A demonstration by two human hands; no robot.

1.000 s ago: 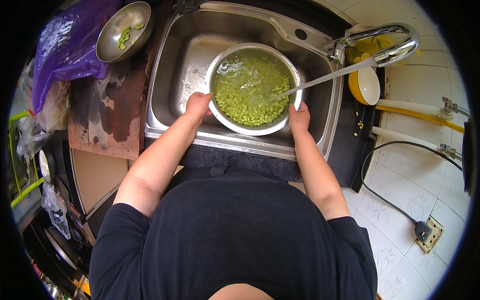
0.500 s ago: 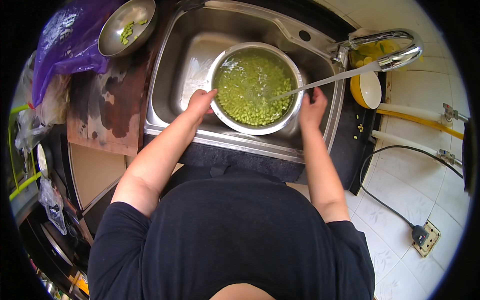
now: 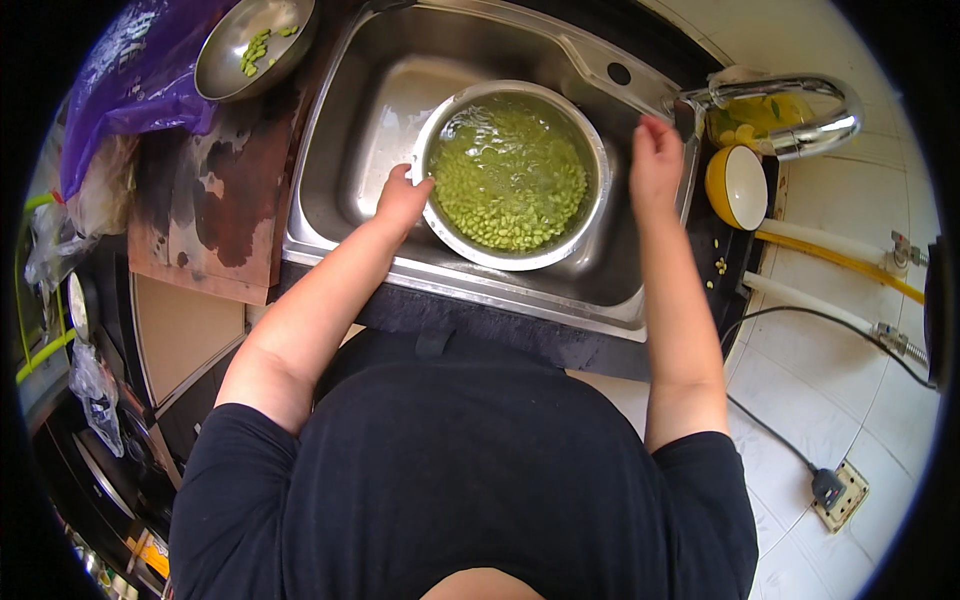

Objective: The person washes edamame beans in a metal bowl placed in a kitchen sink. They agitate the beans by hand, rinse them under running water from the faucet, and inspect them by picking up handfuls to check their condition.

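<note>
A round metal basin sits in the sink, full of water and shelled green beans. Ripples cross the water, and the beans lie thickest toward the near side. My left hand grips the basin's left rim, its thumb on the edge and the other fingers partly hidden. To the right of the basin, apart from it, my right hand is raised over the sink's right side below the faucet. Its fingers are loosely bent, slightly blurred, with nothing visible in them. No stream shows from the spout.
The steel sink has a wooden board on its left. A metal bowl with a few beans and a purple plastic bag stand there. At right are a yellow-and-white bowl, pipes and a plugged-in cable.
My right hand has moved away from the basin's right rim, up and to the right. The water stream that ran into the basin has stopped. My left hand stays at the rim.
</note>
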